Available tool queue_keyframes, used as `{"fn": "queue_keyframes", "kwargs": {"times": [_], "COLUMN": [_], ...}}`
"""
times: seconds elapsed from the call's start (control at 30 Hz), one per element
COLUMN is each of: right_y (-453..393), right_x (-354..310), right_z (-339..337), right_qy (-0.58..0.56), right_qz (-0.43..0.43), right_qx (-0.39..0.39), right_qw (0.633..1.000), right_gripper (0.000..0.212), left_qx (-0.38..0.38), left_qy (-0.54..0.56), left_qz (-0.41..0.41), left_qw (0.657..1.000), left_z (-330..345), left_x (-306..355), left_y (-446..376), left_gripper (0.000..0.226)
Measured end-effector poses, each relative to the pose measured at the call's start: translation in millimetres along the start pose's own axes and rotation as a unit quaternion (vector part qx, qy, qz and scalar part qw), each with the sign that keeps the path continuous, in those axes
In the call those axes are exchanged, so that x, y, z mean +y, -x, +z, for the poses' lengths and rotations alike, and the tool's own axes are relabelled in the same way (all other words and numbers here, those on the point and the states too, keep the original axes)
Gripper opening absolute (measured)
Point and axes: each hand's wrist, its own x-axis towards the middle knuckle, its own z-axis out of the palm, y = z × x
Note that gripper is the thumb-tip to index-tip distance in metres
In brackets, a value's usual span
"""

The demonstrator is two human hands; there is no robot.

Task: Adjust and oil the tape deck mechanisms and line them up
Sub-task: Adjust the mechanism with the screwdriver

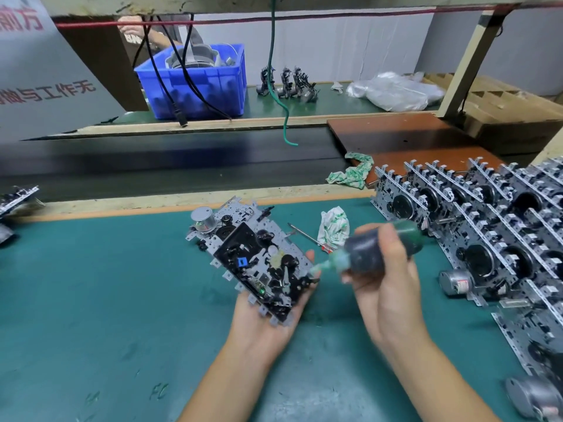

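Observation:
A tape deck mechanism point(254, 257), grey metal with black parts and a silver motor at its far end, lies tilted on the palm of my left hand point(268, 318), whose fingers curl up round its right edge. My right hand point(387, 281) grips a dark oil bottle point(374, 254) with a green nozzle; the nozzle points left, close to the mechanism's right side. The bottle is blurred. Several more mechanisms point(487, 226) stand in rows on the right of the green mat point(106, 300).
A small screwdriver point(307, 236) and a crumpled cloth point(333, 226) lie just beyond my hands. A second cloth point(353, 172) sits by a brown board. A dark conveyor belt point(167, 166) runs across behind the mat. A blue crate point(195, 83) stands on the far bench.

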Motion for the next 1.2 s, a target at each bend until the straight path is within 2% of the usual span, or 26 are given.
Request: {"fn": "queue_keyframes", "kwargs": {"times": [0.07,0.1,0.13,0.2,0.27,0.3,0.37,0.43,0.57,0.63,0.73,0.77,0.8,0.83,0.87,0.9,0.93,0.97,1.0,1.03,1.13,1.2], "right_y": [-10,-15,-21,-30,-37,-40,-47,-54,-57,-49,-31,-25,-19,-14,-12,-11,-13,-15,-17,-21,-26,-25], "right_x": [-12,-17,-21,-24,-21,-17,-9,-2,3,-1,-13,-19,-24,-29,-29,-26,-21,-16,-13,-11,-9,-11], "right_z": [-9,-14,-19,-30,-41,-45,-53,-60,-63,-56,-41,-34,-27,-20,-15,-14,-15,-17,-18,-17,-12,-9], "right_qy": [-0.032,-0.03,0.0,0.142,0.292,0.337,0.372,0.386,0.399,0.423,0.468,0.471,0.489,0.535,0.616,0.696,0.752,0.785,0.803,0.81,0.812,0.804], "right_qz": [-0.04,-0.055,-0.068,-0.083,-0.09,-0.094,-0.104,-0.106,-0.067,-0.119,-0.297,-0.31,-0.285,-0.226,-0.154,-0.107,-0.092,-0.092,-0.091,-0.091,-0.109,-0.117], "right_qx": [0.015,0.021,0.029,0.055,0.061,0.051,0.031,0.026,0.011,0.017,0.047,0.01,-0.066,-0.17,-0.275,-0.358,-0.405,-0.421,-0.42,-0.413,-0.401,-0.407], "right_qw": [0.999,0.998,0.997,0.985,0.95,0.936,0.922,0.916,0.914,0.898,0.831,0.826,0.822,0.796,0.722,0.613,0.512,0.445,0.414,0.407,0.409,0.417], "right_gripper": [0.034,0.032,0.035,0.043,0.041,0.041,0.042,0.042,0.045,0.052,0.053,0.05,0.052,0.063,0.082,0.102,0.117,0.125,0.128,0.127,0.116,0.104], "left_qx": [0.035,0.06,0.089,0.144,0.141,0.127,0.105,0.095,0.082,0.06,0.017,0.002,-0.009,-0.018,-0.023,-0.029,-0.036,-0.045,-0.054,-0.059,-0.065,-0.066], "left_qy": [-0.094,-0.17,-0.267,-0.461,-0.593,-0.632,-0.676,-0.689,-0.687,-0.696,-0.716,-0.718,-0.718,-0.715,-0.713,-0.712,-0.711,-0.711,-0.71,-0.709,-0.7,-0.679], "left_qz": [0.063,0.109,0.155,0.228,0.262,0.265,0.256,0.241,0.206,0.176,0.172,0.184,0.194,0.2,0.203,0.204,0.205,0.209,0.213,0.217,0.218,0.209], "left_qw": [0.993,0.978,0.947,0.846,0.748,0.717,0.683,0.676,0.692,0.694,0.676,0.671,0.669,0.669,0.67,0.671,0.672,0.67,0.669,0.668,0.677,0.701], "left_z": [-1,-1,0,-1,-6,-8,-7,-8,-10,-15,-26,-29,-31,-32,-34,-35,-36,-36,-36,-36,-39,-37], "left_x": [9,14,18,24,22,20,12,9,16,23,36,38,39,39,39,38,38,38,38,38,40,41], "left_y": [-2,-4,-4,-4,-4,-3,-2,-4,-10,-9,-4,-2,-1,-1,-1,-2,-3,-4,-4,-4,-3,-1], "left_gripper": [0.031,0.031,0.026,0.009,0.015,0.019,0.024,0.027,0.033,0.036,0.035,0.032,0.029,0.027,0.027,0.03,0.031,0.03,0.029,0.028,0.027,0.026]}}
